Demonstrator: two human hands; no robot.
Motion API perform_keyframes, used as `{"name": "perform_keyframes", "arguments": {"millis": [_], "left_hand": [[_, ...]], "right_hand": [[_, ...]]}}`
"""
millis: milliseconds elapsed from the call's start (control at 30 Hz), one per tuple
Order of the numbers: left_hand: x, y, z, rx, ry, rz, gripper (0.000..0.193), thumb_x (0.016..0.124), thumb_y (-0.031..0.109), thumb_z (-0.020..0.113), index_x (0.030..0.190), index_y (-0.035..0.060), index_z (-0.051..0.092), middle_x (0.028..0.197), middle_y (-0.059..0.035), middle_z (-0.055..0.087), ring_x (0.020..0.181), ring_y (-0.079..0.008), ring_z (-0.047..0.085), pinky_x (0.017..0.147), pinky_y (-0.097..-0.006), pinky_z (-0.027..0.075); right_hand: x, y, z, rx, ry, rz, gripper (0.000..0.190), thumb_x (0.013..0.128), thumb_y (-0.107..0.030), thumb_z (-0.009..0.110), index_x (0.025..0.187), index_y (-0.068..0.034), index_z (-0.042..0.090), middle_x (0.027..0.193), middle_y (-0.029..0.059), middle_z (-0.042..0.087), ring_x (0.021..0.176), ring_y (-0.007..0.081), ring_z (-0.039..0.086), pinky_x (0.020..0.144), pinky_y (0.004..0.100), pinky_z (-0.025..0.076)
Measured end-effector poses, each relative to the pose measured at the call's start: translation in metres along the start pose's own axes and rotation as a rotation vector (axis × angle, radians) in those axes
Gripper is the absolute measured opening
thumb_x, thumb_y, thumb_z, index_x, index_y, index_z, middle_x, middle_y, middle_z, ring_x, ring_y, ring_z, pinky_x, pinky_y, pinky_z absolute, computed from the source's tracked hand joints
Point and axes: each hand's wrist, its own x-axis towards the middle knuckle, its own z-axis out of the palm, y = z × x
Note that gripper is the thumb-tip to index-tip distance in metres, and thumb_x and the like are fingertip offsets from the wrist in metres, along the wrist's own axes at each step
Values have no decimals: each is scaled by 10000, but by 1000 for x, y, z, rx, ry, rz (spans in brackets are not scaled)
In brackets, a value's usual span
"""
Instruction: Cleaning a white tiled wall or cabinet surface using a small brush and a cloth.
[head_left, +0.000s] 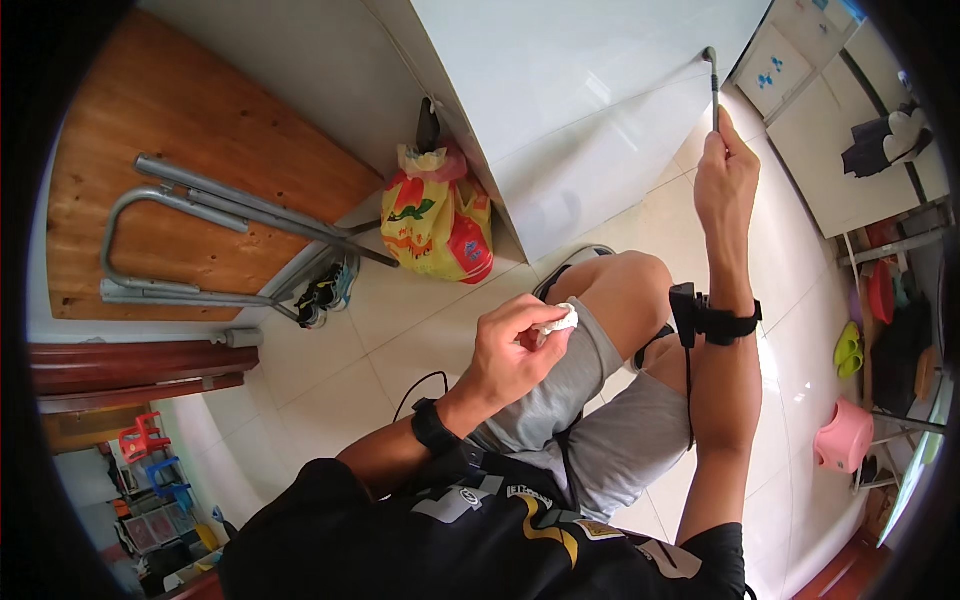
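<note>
My left hand (523, 352) pinches a crumpled white piece of paper or tissue (559, 322) between thumb and fingers, above my left knee. My right hand (726, 169) is stretched forward and grips a thin dark rod-like tool (714, 86) with a bent head. The tool's tip is at or close to the glossy white tiled wall (600, 97); whether it touches cannot be told. Both wrists wear black straps, the right one with a small black box and a cable. My legs in grey shorts are bent beneath my arms.
A yellow and red plastic bag (435, 221) stands by the wall corner. Left of it lean a folded wooden table (225, 127) with metal legs and shoes (326, 292). On the right are white cabinets (817, 165), green clogs (848, 350) and a pink plastic stool (845, 435).
</note>
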Motion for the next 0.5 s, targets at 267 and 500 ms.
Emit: {"name": "perform_keyframes", "arguments": {"millis": [267, 500], "left_hand": [[0, 0, -5, 1, -20, -2, 184, 841, -44, 738, 1025, -41, 728, 886, -66, 688, 722, -84, 641, 576, -204, 485], [1, -10, -8, 38, -9, -43, 174, 844, -53, 726, 1018, -43, 726, 904, -68, 695, 742, -90, 641, 597, -207, 496]], "right_hand": [[-29, -30, 21, 196, 31, -252, 428, 989, -75, 483, 1385, 54, 582, 628, -12, 446, 561, 69, 434, 509, 266, 359], [-59, -29, 23, 147, -16, -351, 435, 958, -29, 519, 1382, 15, 601, 582, 76, 459, 519, 120, 462, 504, 302, 395]]}}
